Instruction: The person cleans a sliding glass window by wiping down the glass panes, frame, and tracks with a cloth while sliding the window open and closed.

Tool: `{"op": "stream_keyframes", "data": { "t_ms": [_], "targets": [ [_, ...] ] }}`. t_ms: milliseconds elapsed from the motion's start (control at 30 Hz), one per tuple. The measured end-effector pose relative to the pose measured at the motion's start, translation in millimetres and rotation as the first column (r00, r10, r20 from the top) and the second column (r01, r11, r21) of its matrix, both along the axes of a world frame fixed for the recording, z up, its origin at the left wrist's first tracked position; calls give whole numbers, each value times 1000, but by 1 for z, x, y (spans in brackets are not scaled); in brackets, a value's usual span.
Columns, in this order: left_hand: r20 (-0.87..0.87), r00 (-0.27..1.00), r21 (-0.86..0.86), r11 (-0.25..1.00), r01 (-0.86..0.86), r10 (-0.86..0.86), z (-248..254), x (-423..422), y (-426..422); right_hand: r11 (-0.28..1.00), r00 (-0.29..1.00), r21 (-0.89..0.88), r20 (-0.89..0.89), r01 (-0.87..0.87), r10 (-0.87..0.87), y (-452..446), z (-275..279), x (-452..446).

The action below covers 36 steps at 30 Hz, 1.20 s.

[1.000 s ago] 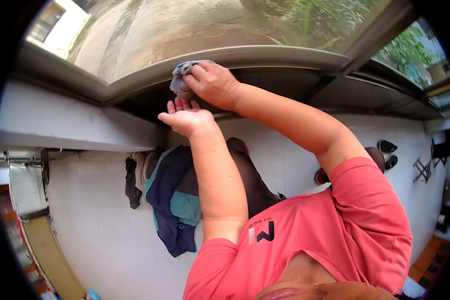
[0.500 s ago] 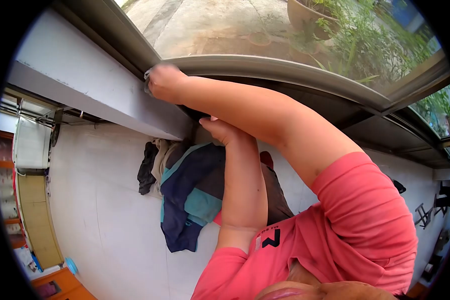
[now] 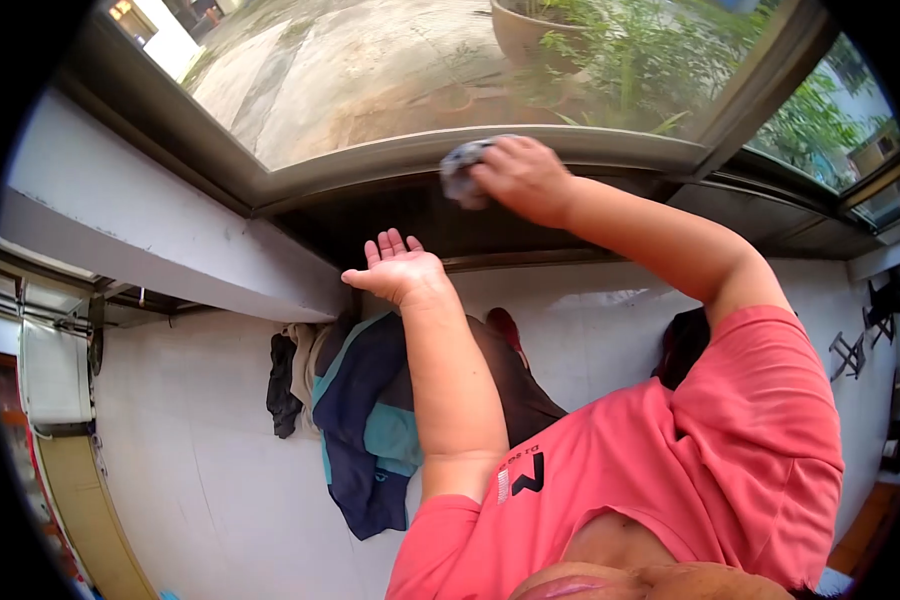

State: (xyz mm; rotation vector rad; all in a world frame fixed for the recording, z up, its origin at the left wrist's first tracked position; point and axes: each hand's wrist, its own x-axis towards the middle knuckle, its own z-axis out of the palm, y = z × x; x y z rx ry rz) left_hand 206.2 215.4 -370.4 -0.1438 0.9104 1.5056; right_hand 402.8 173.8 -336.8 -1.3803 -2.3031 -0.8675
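My right hand (image 3: 526, 180) is closed around a crumpled grey-blue cloth (image 3: 463, 174), which lies against the lower rail of the window frame (image 3: 370, 160). Below and to the left, my left hand (image 3: 400, 272) is turned palm up with its fingers apart. It holds nothing and is in front of the dark panel (image 3: 370, 215) under the rail. Between the two hands there is a gap.
Dark blue and teal clothing (image 3: 355, 440) is below my left forearm, with a black cloth (image 3: 283, 385) beside it. A white ledge (image 3: 170, 230) juts in at the left. Folding stools (image 3: 848, 355) stand on the floor at the far right. Plants (image 3: 640, 70) show through the glass.
My right hand went left with the cloth to the frame's corner, then came back right along the rail. The left hand, partly hidden behind the right arm half a second ago, shows fully again.
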Motion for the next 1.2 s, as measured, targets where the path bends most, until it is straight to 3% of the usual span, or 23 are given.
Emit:
{"op": "stream_keyframes", "data": {
  "t_ms": [100,300,367,400,433,467,500,567,600,633,667,733,833,867,900,967,1000,1033,1067,1100,1133,1167,1200],
  "targets": [
    [-15,999,2,999,35,-34,3,4,-6,981,980,-26,69,190,-188,-70,4,67],
    [-56,992,37,992,118,-116,11,26,-19,834,835,-38,23,550,-549,-173,7,151],
    [-90,985,59,987,152,-147,13,37,-27,739,708,-182,-212,649,-674,-194,11,157],
    [-91,982,60,984,171,-165,15,43,-31,727,695,-181,-213,662,-686,-200,15,152],
    [-113,969,89,969,229,-218,16,49,-35,786,577,-286,-550,548,-603,-202,20,142],
    [-138,953,116,951,287,-271,18,56,-40,852,345,-329,-809,407,-477,-204,22,135],
    [-142,946,114,945,308,-291,18,63,-45,974,-93,-225,-971,31,-221,-203,10,136],
    [-219,854,247,820,516,-472,18,79,-58,971,-626,90,-777,-222,-71,-205,21,111],
    [-264,794,305,733,608,-548,18,87,-65,879,-783,304,-611,-367,-116,-209,9,113],
    [-278,739,353,650,673,-613,23,95,-75,843,-872,396,-464,-365,-159,-207,20,93],
    [-328,647,413,512,753,-688,27,100,-85,688,-867,567,-462,-453,-190,-202,9,91],
    [-409,493,449,300,841,-768,33,111,-102,645,-897,645,-413,-410,-157,-200,32,63],
    [-425,364,530,98,842,-829,40,123,-121,740,-922,551,-256,-386,-290,-199,39,53],
    [-410,337,573,49,818,-848,44,125,-125,783,-736,351,-649,-514,-193,-199,36,58],
    [-409,331,569,46,821,-850,46,127,-128,865,-412,122,-905,-486,-104,-200,32,63],
    [-473,329,532,33,846,-818,48,131,-134,714,-744,394,-613,-579,-266,-202,11,72],
    [-471,322,528,31,849,-821,45,133,-134,663,-832,510,-411,-548,-372,-203,8,74],
    [-509,344,507,48,861,-789,41,134,-133,748,-640,275,-726,-604,-250,-201,4,73],
    [-548,364,488,65,871,-753,38,137,-132,799,-292,-24,-924,-601,-248,-200,2,73],
    [-557,399,489,101,866,-728,34,140,-131,850,227,-361,-929,-383,-292,-198,6,69],
    [-558,397,487,99,868,-729,28,142,-129,865,564,-489,-748,-110,-351,-197,10,66],
    [-558,437,491,144,859,-706,22,143,-125,885,67,-260,-965,-387,-254,-194,-6,66],
    [-556,476,495,189,848,-681,18,144,-123,867,-469,84,-864,-492,-183,-192,-12,63]
  ]
}}
